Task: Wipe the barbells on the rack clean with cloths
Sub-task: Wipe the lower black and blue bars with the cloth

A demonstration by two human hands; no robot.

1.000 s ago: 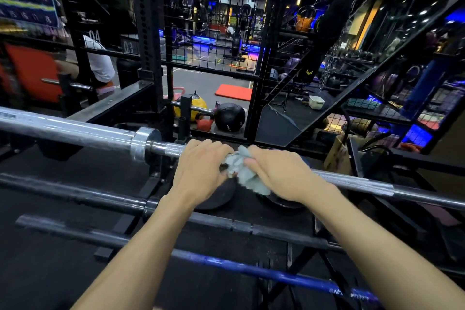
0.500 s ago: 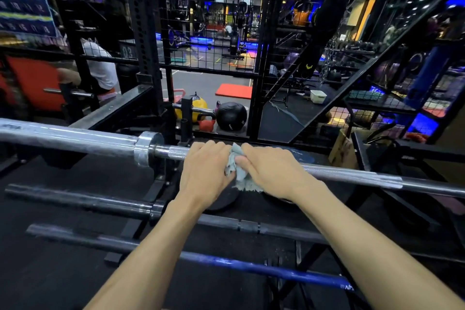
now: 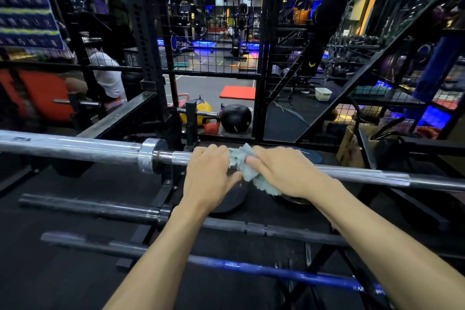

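1. Both hands, left hand (image 3: 210,173) and right hand (image 3: 284,171), close on the cloth (image 3: 245,167) wrapped on the top barbell (image 3: 75,147), just right of its collar.
2. Judged early: 3 lower barbells (image 3: 95,206) appear untouched.
3. Since 1 second ago, hands sit nearly unchanged; the cloth is bunched tighter.

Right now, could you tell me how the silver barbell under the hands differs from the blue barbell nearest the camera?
The silver barbell is bright chrome and sits highest and farthest; the blue barbell is dark blue, lowest and closest. Both hands, left hand and right hand, press a cloth on the silver barbell; the blue barbell is untouched. Both lie horizontally on the rack.
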